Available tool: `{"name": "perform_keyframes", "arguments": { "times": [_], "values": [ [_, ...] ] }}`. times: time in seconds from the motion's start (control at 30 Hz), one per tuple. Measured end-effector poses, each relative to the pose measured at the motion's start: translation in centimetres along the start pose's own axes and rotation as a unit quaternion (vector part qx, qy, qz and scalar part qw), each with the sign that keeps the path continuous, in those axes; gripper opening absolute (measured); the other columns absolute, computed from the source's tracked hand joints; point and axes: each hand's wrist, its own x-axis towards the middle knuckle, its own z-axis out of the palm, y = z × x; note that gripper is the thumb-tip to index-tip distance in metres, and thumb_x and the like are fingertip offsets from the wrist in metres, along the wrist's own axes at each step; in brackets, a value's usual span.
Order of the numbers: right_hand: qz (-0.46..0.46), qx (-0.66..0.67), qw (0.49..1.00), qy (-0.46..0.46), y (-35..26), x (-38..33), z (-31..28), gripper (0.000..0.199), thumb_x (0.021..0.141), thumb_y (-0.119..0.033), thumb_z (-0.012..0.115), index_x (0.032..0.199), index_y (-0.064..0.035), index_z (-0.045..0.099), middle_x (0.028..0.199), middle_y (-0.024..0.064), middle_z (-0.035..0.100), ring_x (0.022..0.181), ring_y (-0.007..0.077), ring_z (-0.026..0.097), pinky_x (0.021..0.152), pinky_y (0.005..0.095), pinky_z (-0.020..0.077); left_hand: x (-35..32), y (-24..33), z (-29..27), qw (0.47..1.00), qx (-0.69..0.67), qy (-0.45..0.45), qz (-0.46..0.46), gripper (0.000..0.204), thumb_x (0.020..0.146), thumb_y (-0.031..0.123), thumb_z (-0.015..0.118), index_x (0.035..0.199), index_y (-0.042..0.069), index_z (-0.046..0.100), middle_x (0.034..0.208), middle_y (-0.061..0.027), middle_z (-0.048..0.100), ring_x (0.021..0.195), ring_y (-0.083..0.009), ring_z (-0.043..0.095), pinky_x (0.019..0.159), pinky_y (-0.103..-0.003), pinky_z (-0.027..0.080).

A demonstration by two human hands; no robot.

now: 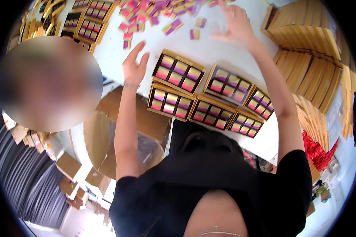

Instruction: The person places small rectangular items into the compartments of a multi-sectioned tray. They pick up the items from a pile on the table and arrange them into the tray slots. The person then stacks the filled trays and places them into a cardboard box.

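My left hand (134, 68) is over the white table with nothing in it, thumb and fingers apart. It is left of a gold-edged box (184, 59) holding several small squares in black compartments, each square shading from pink or purple to gold. My right hand (239, 31), slightly blurred, reaches farther out with its fingers spread, right of a heap of loose pink, purple and gold squares (156, 12). No piece shows in its fingers. Between my forearms sit several filled boxes in two rows, one under a clear, shiny cover (228, 85).
More filled boxes (91, 28) line the far left of the white table (110, 49). Stacks of gold-brown flat boxes (306, 75) rise along the right. A large open cardboard carton (97, 138) stands at the left, near another person (47, 83). Red foil (319, 152) lies at the right.
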Motion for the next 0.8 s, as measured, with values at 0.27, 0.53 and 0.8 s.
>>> {"name": "perform_keyframes", "arguments": {
  "times": [0.27, 0.53, 0.8],
  "values": [
    [0.079, -0.039, 0.995, -0.044, -20.2, -10.3, 5.7, 0.106, 0.066, -0.062, 0.078, 0.148, -0.0116, 0.035, 0.134, 0.0235, 0.04, 0.12, 0.0386, 0.04, 0.084, 0.0549, 0.0343, -1.6, -2.4, 3.5, 0.94, -0.232, -0.08, -0.238, 0.053, 0.104, 0.037, 0.044, 0.138, -0.003, 0.049, 0.133, -0.0155, 0.06, 0.126, -0.0258, 0.055, 0.103, -0.035, 0.042],
    [0.073, -0.052, 0.996, -0.023, -21.5, -9.6, 8.6, 0.102, 0.069, -0.059, 0.077, 0.148, -0.011, 0.034, 0.142, 0.0219, 0.036, 0.128, 0.0361, 0.037, 0.089, 0.0603, 0.0325, -3.5, -2.1, 5.1, 0.969, -0.117, -0.01, -0.216, 0.033, 0.094, 0.024, 0.061, 0.115, 0.001, 0.069, 0.101, -0.0121, 0.074, 0.09, -0.015, 0.068, 0.084, -0.028, 0.052],
    [0.063, -0.046, 0.995, -0.054, -21.3, -10.3, 7.9, 0.102, 0.069, -0.057, 0.078, 0.149, -0.0123, 0.033, 0.143, 0.0223, 0.034, 0.132, 0.0359, 0.033, 0.095, 0.0626, 0.0285, -4.8, -2.1, 5.0, 0.975, -0.069, 0.032, -0.209, 0.034, 0.091, 0.033, 0.059, 0.113, 0.011, 0.072, 0.094, -0.0162, 0.073, 0.088, -0.0293, 0.071, 0.082, -0.038, 0.053]
  ]
}}
